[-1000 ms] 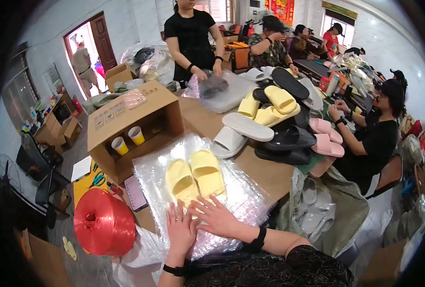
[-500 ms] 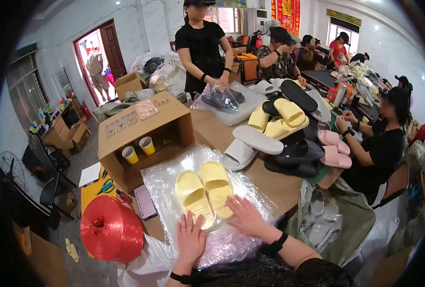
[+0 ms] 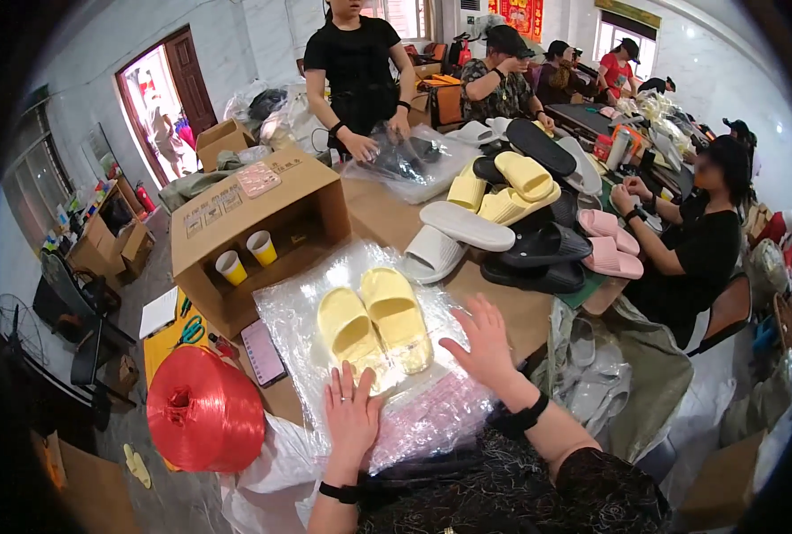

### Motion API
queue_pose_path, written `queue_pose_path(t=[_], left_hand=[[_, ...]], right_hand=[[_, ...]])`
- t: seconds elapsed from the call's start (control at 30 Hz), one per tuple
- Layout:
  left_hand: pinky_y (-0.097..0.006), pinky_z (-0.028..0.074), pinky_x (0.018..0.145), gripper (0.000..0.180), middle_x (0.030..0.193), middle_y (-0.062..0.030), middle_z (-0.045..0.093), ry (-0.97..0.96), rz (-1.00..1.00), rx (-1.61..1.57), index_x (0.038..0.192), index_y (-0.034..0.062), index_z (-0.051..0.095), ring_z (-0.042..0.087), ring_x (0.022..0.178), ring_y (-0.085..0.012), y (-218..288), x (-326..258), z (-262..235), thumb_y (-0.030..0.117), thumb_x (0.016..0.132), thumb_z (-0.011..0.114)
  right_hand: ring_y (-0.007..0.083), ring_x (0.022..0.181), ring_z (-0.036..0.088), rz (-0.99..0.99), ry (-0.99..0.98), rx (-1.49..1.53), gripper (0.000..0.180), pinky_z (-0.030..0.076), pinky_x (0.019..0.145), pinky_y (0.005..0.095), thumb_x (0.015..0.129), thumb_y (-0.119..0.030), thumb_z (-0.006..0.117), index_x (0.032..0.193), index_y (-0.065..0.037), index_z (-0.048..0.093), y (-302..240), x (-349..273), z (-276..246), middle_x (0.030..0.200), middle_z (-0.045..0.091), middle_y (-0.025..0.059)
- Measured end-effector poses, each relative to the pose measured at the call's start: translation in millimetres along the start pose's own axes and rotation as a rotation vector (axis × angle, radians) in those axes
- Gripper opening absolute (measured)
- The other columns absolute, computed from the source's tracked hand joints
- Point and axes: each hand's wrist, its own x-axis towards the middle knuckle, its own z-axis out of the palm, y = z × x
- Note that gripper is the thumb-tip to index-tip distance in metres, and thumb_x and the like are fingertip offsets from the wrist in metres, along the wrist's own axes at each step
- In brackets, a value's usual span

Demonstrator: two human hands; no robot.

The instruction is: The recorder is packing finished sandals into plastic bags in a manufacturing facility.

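Note:
A pair of yellow slippers (image 3: 398, 316) lies side by side under or inside a clear plastic bag (image 3: 293, 343) on the table in front of me. My left hand (image 3: 353, 416) rests flat on the plastic at the heel of the left slipper, fingers spread, a ring on one finger. To the right of the pair, my right hand (image 3: 487, 345) is raised off the plastic with its fingers apart and nothing in it. Pinkish print shows through the lower part of the plastic.
An open cardboard box (image 3: 262, 200) holding yellow-and-white paper cups stands beyond the plastic. Left are a red twine roll (image 3: 207, 409), scissors (image 3: 191, 331) and a phone (image 3: 263, 353). Slippers (image 3: 547, 245) are piled right, above an open sack (image 3: 645, 374). Co-workers (image 3: 360, 80) stand and sit around.
My right hand has lifted off the slipper and moved right and up. My left hand stays on the plastic. The co-worker opposite has shifted their hands over a bag with dark slippers.

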Motion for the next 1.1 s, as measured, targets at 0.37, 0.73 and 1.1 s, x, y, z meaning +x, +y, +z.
queue_pose_path(t=[0.37, 0.73, 1.1], left_hand=[[-0.055, 0.017, 0.12, 0.056, 0.161, -0.0239, 0.021, -0.053, -0.028, -0.018, 0.148, 0.0136, 0.044, 0.02, 0.149, -0.0433, 6, -4, -5, 0.03, 0.096, 0.053], [-0.059, 0.014, 0.119, 0.078, 0.157, -0.0349, 0.015, 0.073, -0.082, -0.066, 0.149, -0.0043, 0.029, 0.015, 0.146, -0.0515, 3, -5, -3, 0.027, 0.087, 0.065], [-0.056, 0.01, 0.12, 0.08, 0.148, -0.0313, 0.039, 0.047, -0.141, -0.075, 0.148, -0.0082, 0.03, 0.031, 0.141, -0.0479, 8, 1, 1, 0.033, 0.088, 0.064]], right_hand=[[0.0352, 0.094, 0.061, 0.043, -0.283, 0.255, 0.059, 0.051, 0.08, 0.0427, 0.089, -0.05, 0.065, 0.108, 0.006, 0.059, -92, 51, 80, 0.096, 0.062, 0.0196], [0.0277, 0.078, 0.07, 0.007, -0.382, 0.171, 0.018, 0.055, 0.067, 0.04, 0.085, -0.022, 0.063, 0.08, -0.008, 0.073, -92, 80, 115, 0.083, 0.07, 0.0104], [0.0366, 0.073, 0.069, 0.134, -0.267, 0.439, 0.031, 0.055, 0.066, 0.047, 0.09, -0.031, 0.058, 0.087, -0.001, 0.066, -78, 70, 110, 0.077, 0.069, 0.0199]])
